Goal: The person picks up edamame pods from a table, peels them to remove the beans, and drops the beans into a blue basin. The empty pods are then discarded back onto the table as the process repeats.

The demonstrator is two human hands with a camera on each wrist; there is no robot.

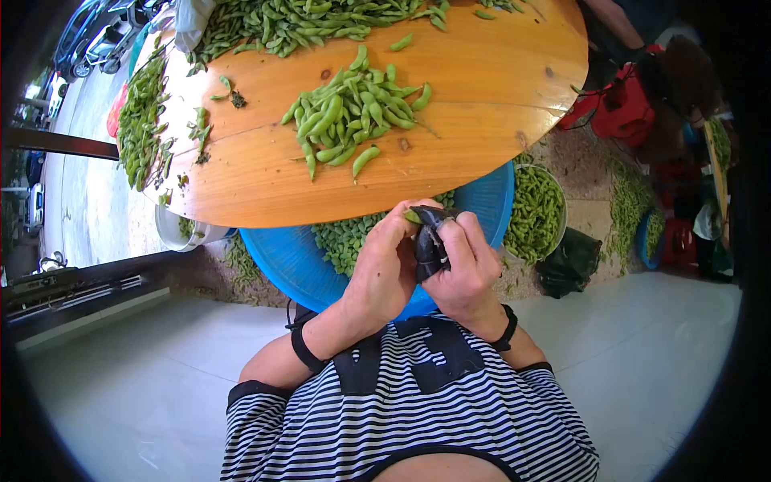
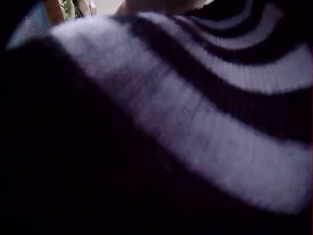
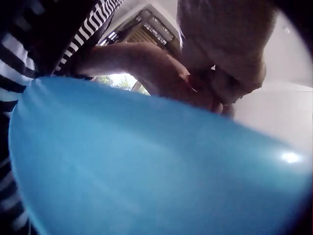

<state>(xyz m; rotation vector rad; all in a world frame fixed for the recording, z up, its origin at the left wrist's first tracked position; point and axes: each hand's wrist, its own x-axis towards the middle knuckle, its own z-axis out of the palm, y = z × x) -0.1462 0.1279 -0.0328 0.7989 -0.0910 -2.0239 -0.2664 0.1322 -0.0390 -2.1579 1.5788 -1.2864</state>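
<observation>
Over the near rim of a blue basin, both hands meet in the head view. The left hand pinches a green pod near its fingertips. Curled beside it, the right hand grips a black tool or dark finger covering; which of these it is I cannot tell. The black thing touches the pod. In the right wrist view the right hand is above the basin, partly behind its rim. Striped shirt cloth fills most of the left wrist view, hiding the left hand.
On the wooden table lie a small pile of pods and a larger heap at the far edge. Shelled beans are in the basin. A pod-filled bucket stands to its right, near a dark bag.
</observation>
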